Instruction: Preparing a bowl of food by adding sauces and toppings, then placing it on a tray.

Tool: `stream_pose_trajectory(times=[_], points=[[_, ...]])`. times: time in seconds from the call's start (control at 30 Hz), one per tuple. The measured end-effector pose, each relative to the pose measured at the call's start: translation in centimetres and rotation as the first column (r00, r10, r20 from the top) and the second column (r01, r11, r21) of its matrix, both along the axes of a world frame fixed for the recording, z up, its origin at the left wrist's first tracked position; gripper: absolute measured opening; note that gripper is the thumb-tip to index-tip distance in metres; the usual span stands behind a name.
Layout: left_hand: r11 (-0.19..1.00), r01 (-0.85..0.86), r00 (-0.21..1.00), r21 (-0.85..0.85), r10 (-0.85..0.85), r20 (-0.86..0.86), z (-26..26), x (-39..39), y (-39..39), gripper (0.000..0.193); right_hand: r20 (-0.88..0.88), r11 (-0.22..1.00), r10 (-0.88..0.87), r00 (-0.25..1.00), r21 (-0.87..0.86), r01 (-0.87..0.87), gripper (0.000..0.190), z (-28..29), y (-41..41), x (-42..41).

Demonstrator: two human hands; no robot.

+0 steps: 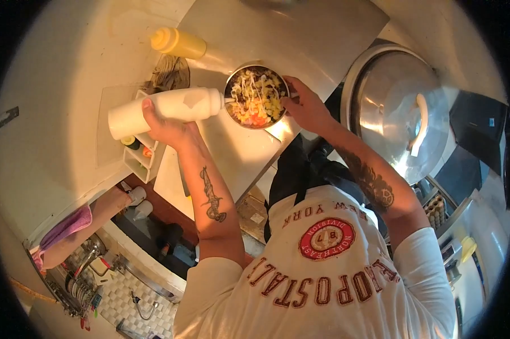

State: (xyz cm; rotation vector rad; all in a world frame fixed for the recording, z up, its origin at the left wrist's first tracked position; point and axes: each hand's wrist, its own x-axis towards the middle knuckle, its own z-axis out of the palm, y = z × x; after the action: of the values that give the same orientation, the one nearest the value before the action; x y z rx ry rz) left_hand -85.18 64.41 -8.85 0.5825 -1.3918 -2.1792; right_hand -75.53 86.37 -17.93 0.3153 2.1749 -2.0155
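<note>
My left hand (166, 127) is closed around a white squeeze bottle (170, 109), tipped nearly flat, its nozzle at the left rim of a round metal bowl (229, 114). Thin pale lines of sauce lie over chopped yellow and orange-red food (257, 99) in the bowl. With thumb and fingers my right hand (303, 104) grips the bowl's right rim. A yellow squeeze bottle (180, 43) lies up and left of the bowl, beside a crumpled dark cloth (172, 72). Below the white bottle is a white divided holder (138, 163) with a dark green item and an orange-red one.
The metal worktop (280, 34) extends behind the bowl, and a white board (170, 178) lies nearer me. At right stands a large pot with a domed metal lid (401, 110). A purple cloth (66, 229) and a sink tap (85, 262) are at lower left.
</note>
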Motion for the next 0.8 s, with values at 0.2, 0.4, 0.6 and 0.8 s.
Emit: stream_pose_trajectory(times=[0.2,0.4,0.6,0.8], points=[[0.998,0.058,0.996,-0.001,-0.058,-0.073,0.7,0.9,0.0,0.056,0.044,0.910,0.203,0.978,0.360,-0.205,0.044,0.8,2.6,-4.2],[0.967,0.253,0.962,-0.006,-0.252,-0.105,1.3,0.5,1.7,0.058,-0.173,0.963,-0.053,0.984,0.251,0.096,0.047,-1.7,2.9,-3.6],[0.955,0.297,0.944,-0.010,-0.295,-0.145,0.8,0.9,1.6,0.059,0.066,0.969,0.148,0.987,0.188,-0.157,0.048,-0.5,2.4,-1.7],[0.968,0.252,0.967,-0.004,-0.252,-0.025,0.8,3.1,1.8,0.048,-0.066,0.973,0.053,0.996,0.228,-0.037,0.054,-0.6,3.0,-1.7]])
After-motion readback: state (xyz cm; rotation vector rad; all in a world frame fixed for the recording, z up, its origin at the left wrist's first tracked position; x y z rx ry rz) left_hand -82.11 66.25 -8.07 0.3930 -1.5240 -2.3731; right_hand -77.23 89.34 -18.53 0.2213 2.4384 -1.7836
